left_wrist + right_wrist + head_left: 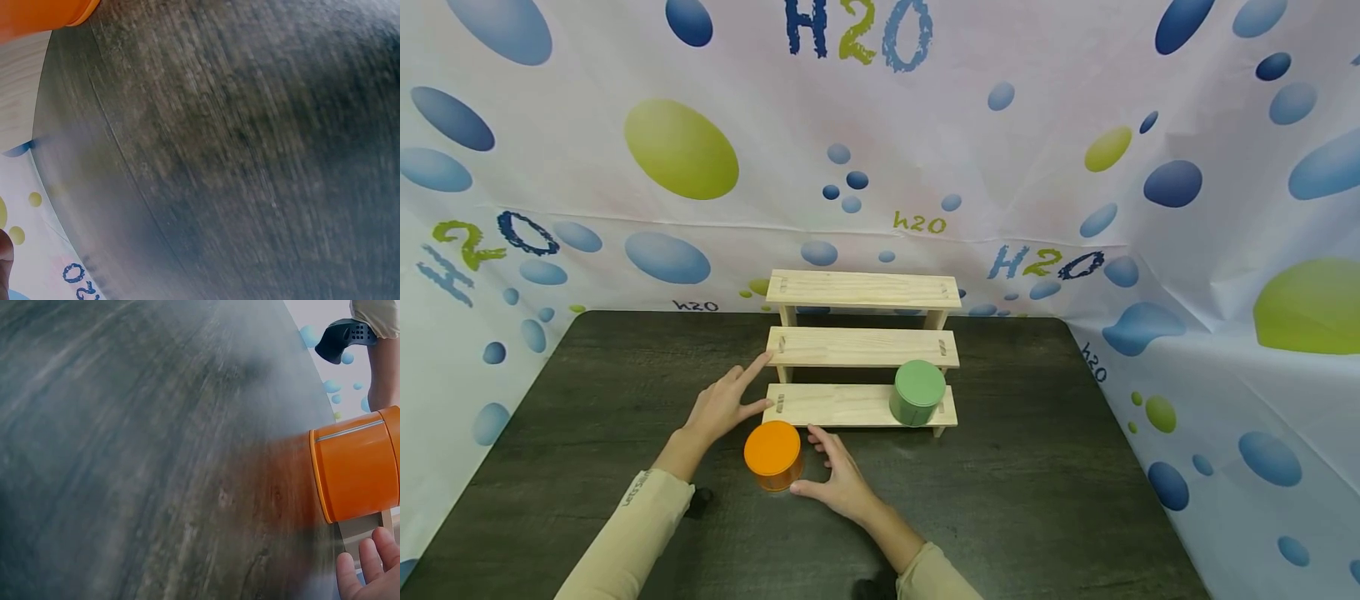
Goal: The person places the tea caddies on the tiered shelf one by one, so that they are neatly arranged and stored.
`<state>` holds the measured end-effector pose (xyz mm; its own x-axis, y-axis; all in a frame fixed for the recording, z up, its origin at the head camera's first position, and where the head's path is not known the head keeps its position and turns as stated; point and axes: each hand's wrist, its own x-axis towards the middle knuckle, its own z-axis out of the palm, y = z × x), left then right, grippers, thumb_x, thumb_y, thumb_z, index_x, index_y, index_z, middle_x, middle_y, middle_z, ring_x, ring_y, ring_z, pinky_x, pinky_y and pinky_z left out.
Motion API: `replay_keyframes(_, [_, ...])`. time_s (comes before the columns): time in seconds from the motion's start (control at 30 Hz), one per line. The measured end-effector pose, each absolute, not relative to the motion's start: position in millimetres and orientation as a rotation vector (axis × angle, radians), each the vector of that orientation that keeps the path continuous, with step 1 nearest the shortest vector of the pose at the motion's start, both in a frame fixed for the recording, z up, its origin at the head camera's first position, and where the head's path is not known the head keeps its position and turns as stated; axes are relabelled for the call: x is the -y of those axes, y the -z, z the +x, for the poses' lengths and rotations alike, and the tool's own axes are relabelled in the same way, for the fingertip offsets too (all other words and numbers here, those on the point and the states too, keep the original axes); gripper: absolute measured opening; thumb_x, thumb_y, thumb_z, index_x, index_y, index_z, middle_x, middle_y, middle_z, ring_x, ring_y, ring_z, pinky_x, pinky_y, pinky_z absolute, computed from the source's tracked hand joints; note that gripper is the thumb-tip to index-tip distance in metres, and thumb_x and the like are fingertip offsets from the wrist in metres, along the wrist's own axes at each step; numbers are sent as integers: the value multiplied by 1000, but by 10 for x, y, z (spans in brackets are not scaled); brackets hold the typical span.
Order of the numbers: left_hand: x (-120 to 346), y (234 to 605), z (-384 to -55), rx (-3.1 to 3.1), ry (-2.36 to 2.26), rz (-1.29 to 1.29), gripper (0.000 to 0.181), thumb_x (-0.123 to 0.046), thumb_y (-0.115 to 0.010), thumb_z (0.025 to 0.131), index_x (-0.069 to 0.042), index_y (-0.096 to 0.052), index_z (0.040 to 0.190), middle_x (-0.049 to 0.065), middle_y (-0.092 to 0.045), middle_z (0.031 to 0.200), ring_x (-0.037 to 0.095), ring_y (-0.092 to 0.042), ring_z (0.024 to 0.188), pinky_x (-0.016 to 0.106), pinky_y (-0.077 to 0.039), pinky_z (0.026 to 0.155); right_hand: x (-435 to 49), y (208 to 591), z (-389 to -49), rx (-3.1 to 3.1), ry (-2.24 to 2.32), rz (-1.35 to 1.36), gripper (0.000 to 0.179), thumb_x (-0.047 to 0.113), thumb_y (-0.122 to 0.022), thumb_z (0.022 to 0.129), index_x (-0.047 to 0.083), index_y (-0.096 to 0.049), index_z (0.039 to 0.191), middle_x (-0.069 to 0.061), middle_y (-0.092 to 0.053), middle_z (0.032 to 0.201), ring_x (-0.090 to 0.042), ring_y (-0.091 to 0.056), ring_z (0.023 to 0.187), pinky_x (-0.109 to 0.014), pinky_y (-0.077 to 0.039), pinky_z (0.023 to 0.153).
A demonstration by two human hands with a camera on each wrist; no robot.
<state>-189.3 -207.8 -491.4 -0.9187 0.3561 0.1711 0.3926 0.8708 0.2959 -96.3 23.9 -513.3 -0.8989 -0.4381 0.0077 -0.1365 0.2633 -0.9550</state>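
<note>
An orange lidded tin (773,454) stands upright on the dark table, just in front of the lowest step of a three-step wooden shelf (831,404). My right hand (844,490) is at the tin's right side, fingers apart and loosely bent, thumb tip right at the tin's base. In the right wrist view its fingertips (370,559) show beside the tin. My left hand (724,407) reaches to the shelf's left end. Its index finger is stretched to the middle step's corner, and the thumb points at the lowest step. A green lidded tin (917,398) sits on the lowest step's right end.
Behind the shelf hangs a white printed backdrop (880,150) with blue and green spots, which also runs along both sides of the table (1037,483). A dark wrist-camera mount (344,339) shows on the left forearm in the right wrist view.
</note>
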Motion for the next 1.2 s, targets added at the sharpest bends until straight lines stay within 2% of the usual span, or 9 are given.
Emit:
replay_keyframes(0.13, [2077,4915,-1891,2920,507,-592,86,-38,-69,79,-31,-15,146,15,-51,88,14,-38,46,26,-36,41,-225,5138,-968,-2284,1661,-543,78,20,-72,80,14,-27,143,-8,-38,131,-27,-39,116,-41,-38,92])
replay_keyframes(0.4, [2066,4908,-1888,2915,525,-610,86,-38,-69,79,-31,-16,146,15,-51,87,13,-38,46,25,-35,41,-180,5151,-959,-2297,1651,-614,79,31,-71,80,14,-27,143,-9,-39,129,-28,-39,115,-39,-38,92])
replay_keyframes(0.67, [2083,4902,-1896,2906,529,-624,86,-37,-69,79,-31,-16,146,15,-52,88,14,-40,48,27,-38,42,-131,5111,-952,-2318,1641,-632,81,24,-73,78,13,-26,143,-9,-37,130,-29,-37,117,-42,-38,91])
replay_keyframes(0.9, [2085,4896,-1903,2907,515,-628,86,-38,-69,79,-31,-15,146,17,-53,90,15,-42,48,29,-41,42,-86,5177,-984,-2358,1660,-646,82,27,-74,77,14,-27,143,-8,-37,130,-27,-36,117,-44,-38,93])
replay_keyframes(1.0, [2079,4890,-1903,2912,509,-629,86,-39,-69,79,-31,-16,146,17,-53,90,15,-42,48,29,-41,42,-62,5188,-993,-2382,1652,-629,83,21,-75,76,14,-27,143,-9,-37,132,-27,-36,118,-46,-36,95])
replay_keyframes(1.2, [2079,4890,-1904,2917,502,-626,86,-38,-69,79,-31,-15,146,17,-53,91,14,-40,47,27,-39,42,-23,5184,-988,-2409,1629,-607,82,25,-75,77,13,-27,143,-7,-36,134,-22,-35,120,-50,-34,97])
